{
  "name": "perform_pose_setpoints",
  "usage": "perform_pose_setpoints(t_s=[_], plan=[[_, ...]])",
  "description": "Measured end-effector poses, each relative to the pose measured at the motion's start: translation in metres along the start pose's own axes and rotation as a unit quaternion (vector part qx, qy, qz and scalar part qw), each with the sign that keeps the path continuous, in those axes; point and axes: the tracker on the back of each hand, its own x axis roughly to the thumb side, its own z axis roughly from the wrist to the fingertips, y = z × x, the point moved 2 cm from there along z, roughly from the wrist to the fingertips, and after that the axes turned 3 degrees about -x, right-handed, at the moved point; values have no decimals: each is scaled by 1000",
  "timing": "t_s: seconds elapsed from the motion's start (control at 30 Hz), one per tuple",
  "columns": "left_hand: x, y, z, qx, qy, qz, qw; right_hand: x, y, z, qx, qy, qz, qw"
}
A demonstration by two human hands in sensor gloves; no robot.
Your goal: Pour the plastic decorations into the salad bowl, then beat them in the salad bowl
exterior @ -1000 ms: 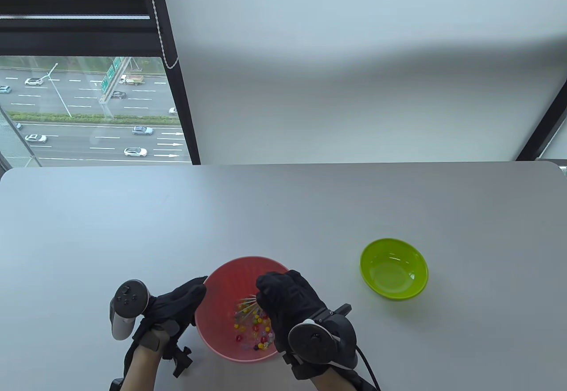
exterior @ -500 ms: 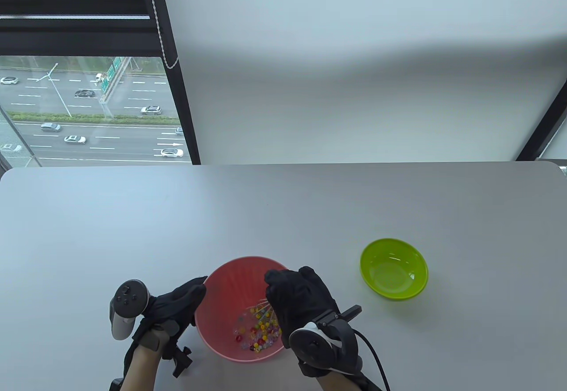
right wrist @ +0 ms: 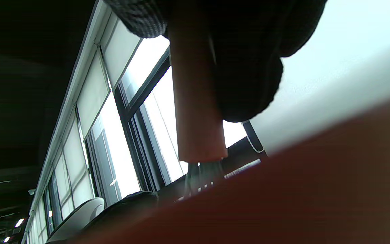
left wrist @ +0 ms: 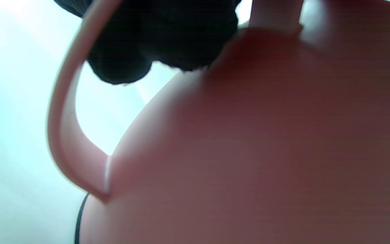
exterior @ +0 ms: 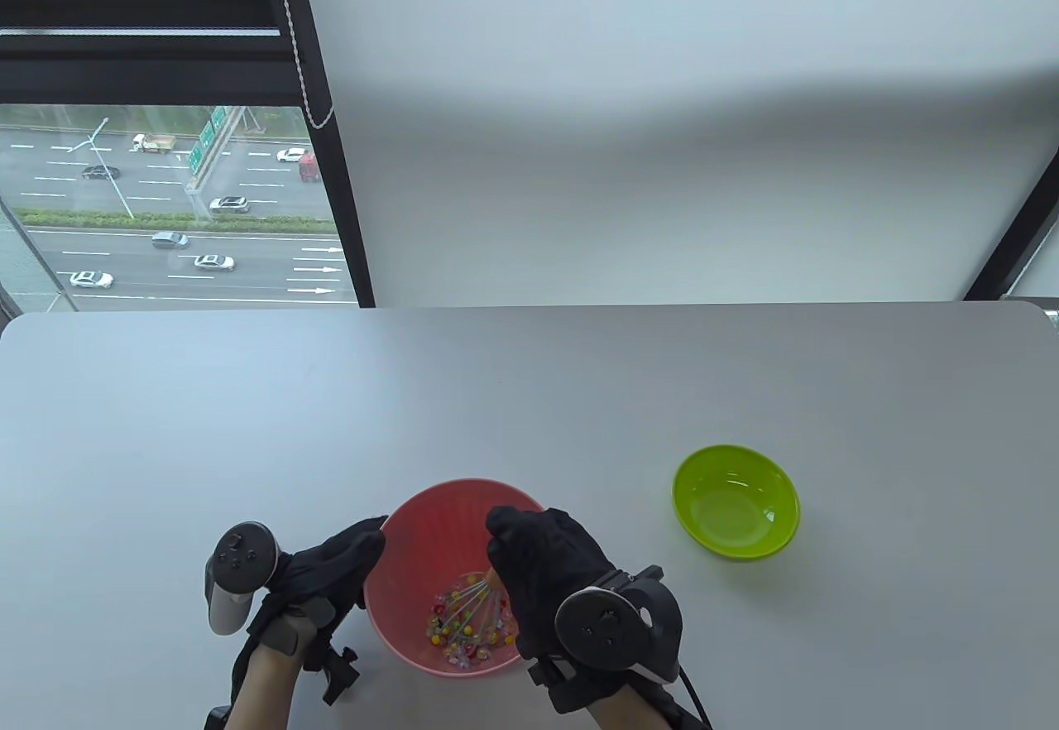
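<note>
The pink bowl (exterior: 414, 548) stands near the front edge of the grey bench (exterior: 529, 399), with the small coloured beads (exterior: 451, 635) lying in its bottom. The right hand (exterior: 550, 569) is over the bowl's right side, its grip clenched round the pale handle (right wrist: 196, 112) of a wire whisk (exterior: 473, 602), whose wires reach down among the beads. The left hand (exterior: 323, 569) is at the bowl's left rim, fingers (left wrist: 154, 37) against the outer wall just beside the bowl's loop handle (left wrist: 68, 135); whether that grip clasps the bowl or only rests on it I cannot tell. A green bowl (exterior: 735, 501) sits well apart to the right.
</note>
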Motion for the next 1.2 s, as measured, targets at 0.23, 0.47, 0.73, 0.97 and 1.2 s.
perform_pose_setpoints(t_s=[0.23, 0.47, 0.73, 0.97, 1.2], plan=[[0, 0, 0, 1, 0, 1, 1000, 4, -6, 1, 12, 13, -28, 999], [-1, 0, 0, 0, 0, -1, 1000, 12, -6, -1, -21, 39, -120, 992], [-1, 0, 0, 1, 0, 1, 1000, 15, -3, -3, -41, 47, -169, 984], [-2, 0, 0, -1, 0, -1, 1000, 15, 1, -4, -56, 47, -185, 980], [-2, 0, 0, 0, 0, 0, 1000, 12, 8, -5, -73, 34, -155, 985]])
